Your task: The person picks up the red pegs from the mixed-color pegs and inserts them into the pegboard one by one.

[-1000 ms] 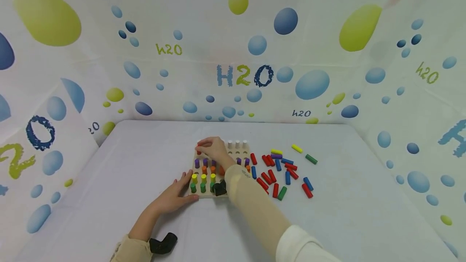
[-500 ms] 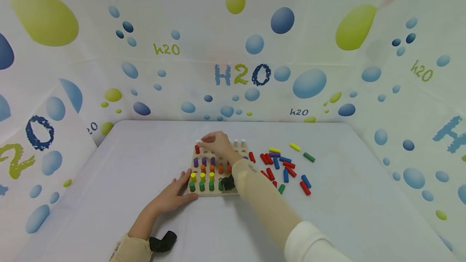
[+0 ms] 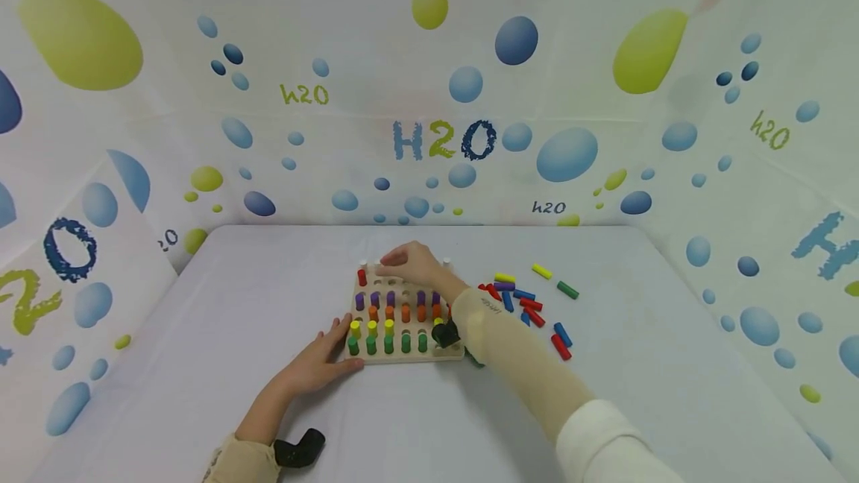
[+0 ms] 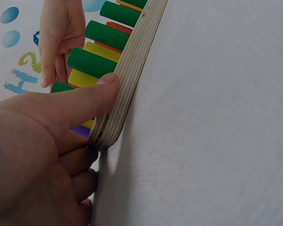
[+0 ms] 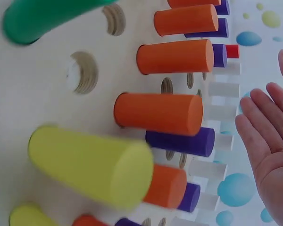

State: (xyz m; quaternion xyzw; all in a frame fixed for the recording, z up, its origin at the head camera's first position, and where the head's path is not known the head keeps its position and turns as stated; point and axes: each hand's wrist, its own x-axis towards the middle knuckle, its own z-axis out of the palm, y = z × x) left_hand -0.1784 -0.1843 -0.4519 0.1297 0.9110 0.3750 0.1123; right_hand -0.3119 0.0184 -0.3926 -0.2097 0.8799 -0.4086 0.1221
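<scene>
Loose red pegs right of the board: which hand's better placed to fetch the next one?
Likely the right hand: it looks empty and is nearer the loose red pegs. The left hand touches the pegboard at its near left corner, farther away.

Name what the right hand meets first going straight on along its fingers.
Likely the upright red peg near the far-left corner of the board; depth is unclear, so the right hand might pass above.

Pegboard (image 4: 134, 66) layered plywood, matt; pegs (image 5: 160, 113) smooth, painted-looking; table cover (image 4: 207, 117) matt cloth.
</scene>
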